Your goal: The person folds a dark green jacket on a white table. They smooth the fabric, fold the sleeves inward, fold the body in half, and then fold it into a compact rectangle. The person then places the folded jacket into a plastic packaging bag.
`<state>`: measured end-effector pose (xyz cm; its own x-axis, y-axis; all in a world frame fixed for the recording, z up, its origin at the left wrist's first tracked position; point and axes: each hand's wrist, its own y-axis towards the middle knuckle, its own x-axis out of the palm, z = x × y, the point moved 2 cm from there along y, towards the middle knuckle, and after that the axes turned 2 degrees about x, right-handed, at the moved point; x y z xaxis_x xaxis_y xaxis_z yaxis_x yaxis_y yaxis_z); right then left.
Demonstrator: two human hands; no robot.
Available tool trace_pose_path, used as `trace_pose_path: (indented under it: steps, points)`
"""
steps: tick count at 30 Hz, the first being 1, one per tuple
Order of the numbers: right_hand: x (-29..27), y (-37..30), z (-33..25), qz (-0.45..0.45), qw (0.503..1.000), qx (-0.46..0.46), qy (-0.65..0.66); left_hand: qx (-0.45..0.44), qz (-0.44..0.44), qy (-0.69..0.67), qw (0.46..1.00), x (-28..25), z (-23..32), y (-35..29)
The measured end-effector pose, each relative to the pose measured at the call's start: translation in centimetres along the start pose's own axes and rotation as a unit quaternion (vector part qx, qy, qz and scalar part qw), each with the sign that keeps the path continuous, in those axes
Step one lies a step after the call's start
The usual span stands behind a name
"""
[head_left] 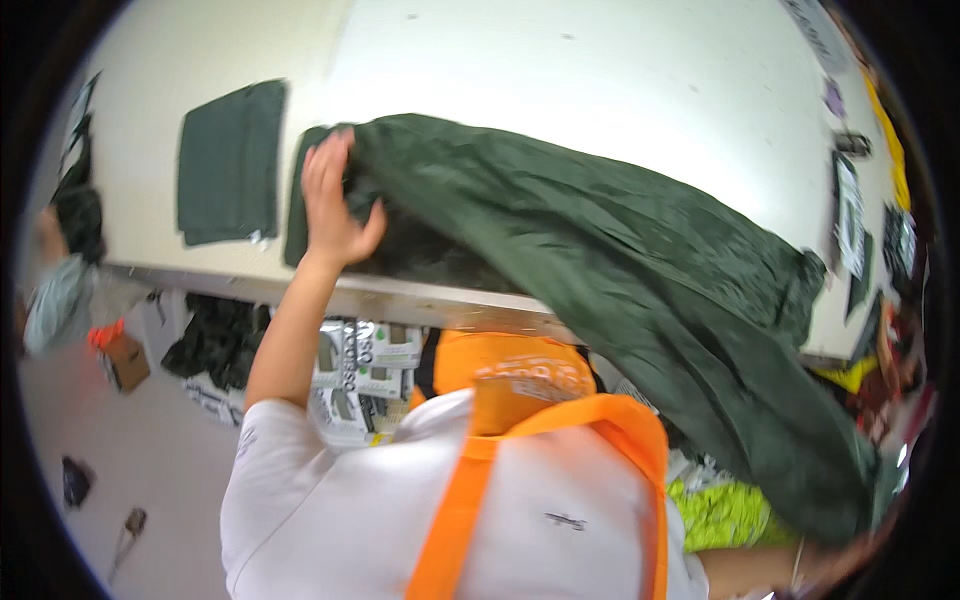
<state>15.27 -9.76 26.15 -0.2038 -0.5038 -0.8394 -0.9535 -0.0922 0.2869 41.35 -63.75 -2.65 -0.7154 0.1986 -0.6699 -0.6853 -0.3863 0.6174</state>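
A long piece of thin, creased dark green fabric (620, 250) lies across the white table, its near side drawn over the front edge toward the lower right. Whether it is a garment or a plain sheet I cannot tell. At its left end my left hand (335, 205) rests flat on it, fingers stretched and thumb apart. My right hand (848, 566), blurred at the lower right rim, has the fabric's far corner lifted off the table; its fingers barely show. To the left of my left hand lies a neatly folded dark green bundle (232, 163).
Beneath the white table (480, 60) sit several printed packets (385, 345) and a bright yellow-green bundle (725, 515). Packaged items (850, 215) line the table's right end. An orange-and-brown box (122, 358) stands on the floor at left. Another person's arm (50, 240) shows at the left rim.
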Motion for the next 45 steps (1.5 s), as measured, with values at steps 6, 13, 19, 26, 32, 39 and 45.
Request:
trace_pose_path:
  steps: [6, 13, 19, 26, 32, 39, 45]
  points:
    - [-3.1, -8.5, -0.4, 0.045, 0.998, 0.037, -0.023, -0.267, -0.137, 0.097, 0.949, 3.8, -12.3, -2.8]
    - [-4.9, -8.0, -1.4, 0.065, 0.997, 0.043, -0.02, -0.078, -0.071, -0.067, 0.992, 2.2, -8.9, 1.2]
    - [-2.1, 4.2, -2.5, -0.017, 0.995, 0.047, 0.091, -0.178, -0.166, -0.126, 0.962, 1.7, -13.3, -1.1]
    - [23.7, 17.0, 16.7, -0.334, 0.861, 0.297, 0.243, -0.106, -0.15, 0.257, 0.949, 1.9, -7.8, 4.3]
    - [27.0, 12.7, 11.9, -0.3, 0.927, -0.222, -0.034, -0.128, -0.066, 0.1, 0.984, 8.0, 11.3, 3.2]
    - [31.5, 12.1, 14.9, -0.259, 0.92, -0.276, -0.1, -0.231, -0.248, 0.273, 0.9, 14.3, 10.2, -3.4]
    - [30.8, 14.9, 12.6, -0.231, 0.944, -0.223, -0.08, -0.226, -0.187, 0.198, 0.935, 12.4, 8.8, 0.2]
